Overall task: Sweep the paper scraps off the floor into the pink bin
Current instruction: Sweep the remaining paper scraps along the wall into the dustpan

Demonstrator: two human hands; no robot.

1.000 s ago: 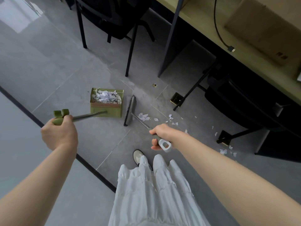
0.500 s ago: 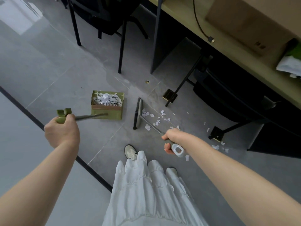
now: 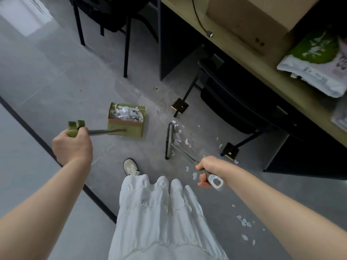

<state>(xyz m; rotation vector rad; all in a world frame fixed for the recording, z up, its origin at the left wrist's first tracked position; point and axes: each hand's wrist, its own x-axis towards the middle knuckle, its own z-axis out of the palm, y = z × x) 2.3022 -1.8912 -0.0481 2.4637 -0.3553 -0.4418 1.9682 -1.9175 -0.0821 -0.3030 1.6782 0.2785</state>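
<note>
My left hand (image 3: 72, 145) grips the green top of a long-handled dustpan (image 3: 126, 123), an olive-green box standing on the grey floor with white paper scraps heaped inside. My right hand (image 3: 207, 169) grips the grey handle of a broom whose dark head (image 3: 168, 141) lies on the floor right of the dustpan, apart from it. White paper scraps (image 3: 177, 136) lie against the broom head's right side. More scraps (image 3: 244, 222) are scattered on the floor under my right forearm. No pink bin is in view.
A dark desk panel (image 3: 174, 44) and chair legs (image 3: 127, 47) stand beyond the dustpan. A black chair (image 3: 244, 104) with metal feet sits under the wooden desk (image 3: 281, 72) at right. My white skirt (image 3: 159, 218) and one shoe (image 3: 131, 167) are below.
The broom head has moved right, away from the dustpan, to sit behind scraps near the chair. My right hand drew back and right. The dustpan has kept its place.
</note>
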